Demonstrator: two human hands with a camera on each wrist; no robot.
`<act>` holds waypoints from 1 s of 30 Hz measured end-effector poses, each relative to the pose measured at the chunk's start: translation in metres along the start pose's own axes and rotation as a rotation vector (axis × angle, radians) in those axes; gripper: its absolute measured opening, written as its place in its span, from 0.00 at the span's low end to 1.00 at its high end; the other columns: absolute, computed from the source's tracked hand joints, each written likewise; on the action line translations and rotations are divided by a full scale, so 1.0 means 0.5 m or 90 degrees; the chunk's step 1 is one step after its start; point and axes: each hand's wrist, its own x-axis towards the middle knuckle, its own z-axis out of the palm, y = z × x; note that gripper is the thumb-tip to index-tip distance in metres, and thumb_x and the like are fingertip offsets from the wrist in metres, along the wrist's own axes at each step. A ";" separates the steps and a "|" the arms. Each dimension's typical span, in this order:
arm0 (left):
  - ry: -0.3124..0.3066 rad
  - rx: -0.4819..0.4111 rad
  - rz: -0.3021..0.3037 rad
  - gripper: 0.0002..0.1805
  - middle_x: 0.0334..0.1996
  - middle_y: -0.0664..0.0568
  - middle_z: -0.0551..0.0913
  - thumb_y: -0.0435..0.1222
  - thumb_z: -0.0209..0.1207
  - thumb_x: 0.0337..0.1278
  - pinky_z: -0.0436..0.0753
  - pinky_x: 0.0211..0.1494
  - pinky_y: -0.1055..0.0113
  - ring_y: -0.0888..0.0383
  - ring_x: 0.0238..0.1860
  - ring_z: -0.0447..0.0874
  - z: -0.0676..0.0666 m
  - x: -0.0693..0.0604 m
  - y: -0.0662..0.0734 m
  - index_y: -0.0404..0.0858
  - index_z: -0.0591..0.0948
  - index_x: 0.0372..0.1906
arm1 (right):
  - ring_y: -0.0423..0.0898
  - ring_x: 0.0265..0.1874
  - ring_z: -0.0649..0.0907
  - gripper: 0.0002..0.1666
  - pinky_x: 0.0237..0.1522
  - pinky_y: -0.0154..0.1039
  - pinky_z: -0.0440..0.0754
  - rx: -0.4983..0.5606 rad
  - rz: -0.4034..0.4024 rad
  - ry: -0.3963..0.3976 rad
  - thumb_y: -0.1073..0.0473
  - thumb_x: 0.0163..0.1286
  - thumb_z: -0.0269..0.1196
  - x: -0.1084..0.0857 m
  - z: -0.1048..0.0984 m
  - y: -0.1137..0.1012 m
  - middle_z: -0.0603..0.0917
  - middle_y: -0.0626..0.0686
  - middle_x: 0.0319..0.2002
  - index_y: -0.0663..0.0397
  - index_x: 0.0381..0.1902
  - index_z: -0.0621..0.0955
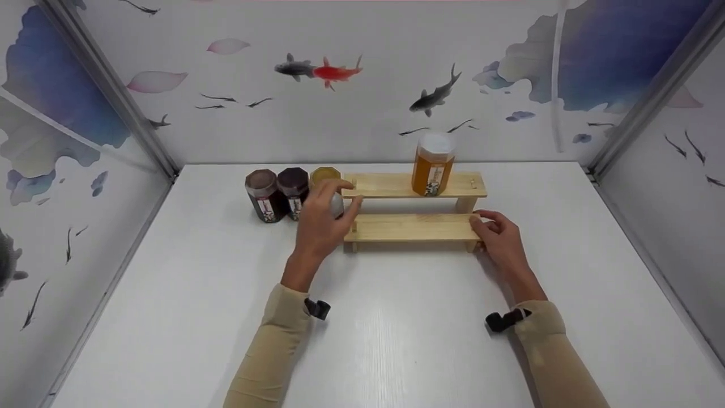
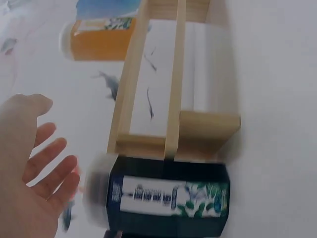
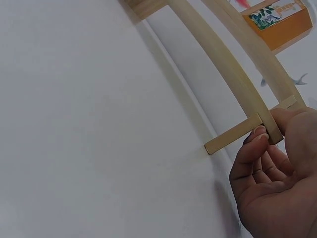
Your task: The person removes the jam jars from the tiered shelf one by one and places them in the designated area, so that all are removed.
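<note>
A two-tier wooden rack (image 1: 416,228) stands on the table. My right hand (image 1: 501,235) pinches the right end of its lower tier; in the right wrist view, the thumb and fingers (image 3: 258,141) close around that end. My left hand (image 1: 323,221) hovers by the rack's left end, fingers spread and apart from the jars in the left wrist view. Below it lies a dark labelled jar (image 2: 168,193) in that view. In the head view a pale-lidded jar (image 1: 337,205) is mostly hidden behind this hand. An amber jar (image 1: 434,167) with a white lid stands on the upper tier.
Left of the rack stand a dark jar with a brownish lid (image 1: 265,195), another dark jar (image 1: 293,190) and a yellow-lidded jar (image 1: 325,175). A printed wall panel (image 1: 374,130) rises behind the white table (image 1: 391,328), with side panels left and right.
</note>
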 end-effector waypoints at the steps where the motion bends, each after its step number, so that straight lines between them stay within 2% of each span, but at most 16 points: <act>1: -0.009 -0.012 0.005 0.18 0.57 0.51 0.87 0.48 0.68 0.75 0.85 0.66 0.55 0.53 0.61 0.85 0.014 -0.001 0.009 0.41 0.87 0.57 | 0.35 0.29 0.80 0.35 0.31 0.29 0.80 -0.003 -0.001 0.000 0.36 0.79 0.65 0.000 0.000 0.000 0.83 0.44 0.37 0.51 0.73 0.78; 4: -0.040 -0.042 0.013 0.20 0.61 0.52 0.84 0.47 0.67 0.75 0.85 0.67 0.56 0.53 0.63 0.84 0.054 0.000 0.036 0.41 0.85 0.62 | 0.35 0.29 0.80 0.35 0.31 0.29 0.80 -0.009 -0.003 0.001 0.37 0.80 0.65 0.002 0.000 0.001 0.84 0.43 0.36 0.51 0.73 0.78; 7: -0.059 -0.065 0.010 0.22 0.63 0.52 0.83 0.47 0.67 0.75 0.87 0.64 0.56 0.52 0.62 0.84 0.088 0.008 0.058 0.42 0.82 0.65 | 0.35 0.29 0.80 0.34 0.31 0.29 0.80 -0.007 0.000 -0.003 0.38 0.80 0.65 0.005 0.001 0.002 0.84 0.42 0.36 0.52 0.73 0.78; 11: -0.087 -0.082 0.003 0.28 0.67 0.51 0.80 0.46 0.68 0.74 0.87 0.64 0.57 0.50 0.64 0.84 0.128 0.029 0.083 0.43 0.77 0.72 | 0.34 0.28 0.80 0.33 0.31 0.29 0.80 0.003 0.008 -0.007 0.41 0.81 0.64 0.008 0.001 0.002 0.84 0.42 0.36 0.52 0.74 0.77; 15: -0.119 -0.085 -0.008 0.36 0.73 0.49 0.76 0.47 0.68 0.74 0.85 0.68 0.59 0.50 0.68 0.81 0.163 0.052 0.103 0.43 0.69 0.78 | 0.35 0.29 0.80 0.32 0.31 0.30 0.81 0.007 0.024 -0.015 0.43 0.82 0.63 0.007 0.000 -0.004 0.83 0.42 0.36 0.54 0.75 0.76; 19: -0.132 -0.085 -0.017 0.41 0.75 0.48 0.72 0.47 0.69 0.73 0.83 0.71 0.60 0.50 0.71 0.79 0.192 0.072 0.117 0.41 0.63 0.82 | 0.36 0.30 0.80 0.32 0.32 0.31 0.82 0.013 0.030 -0.025 0.44 0.83 0.63 0.005 0.000 -0.007 0.83 0.43 0.37 0.55 0.75 0.75; 24: -0.135 -0.077 -0.044 0.49 0.78 0.47 0.69 0.49 0.71 0.71 0.81 0.75 0.61 0.51 0.75 0.76 0.222 0.090 0.123 0.42 0.56 0.85 | 0.36 0.30 0.80 0.34 0.32 0.30 0.81 0.029 0.013 -0.025 0.42 0.82 0.63 0.006 0.001 0.000 0.83 0.43 0.37 0.55 0.75 0.75; 30: -0.139 -0.093 -0.072 0.53 0.78 0.47 0.70 0.47 0.73 0.68 0.83 0.73 0.56 0.51 0.72 0.80 0.242 0.097 0.127 0.43 0.53 0.86 | 0.37 0.32 0.81 0.36 0.32 0.30 0.81 0.055 0.005 -0.031 0.39 0.82 0.63 0.010 0.000 0.010 0.82 0.45 0.40 0.54 0.75 0.73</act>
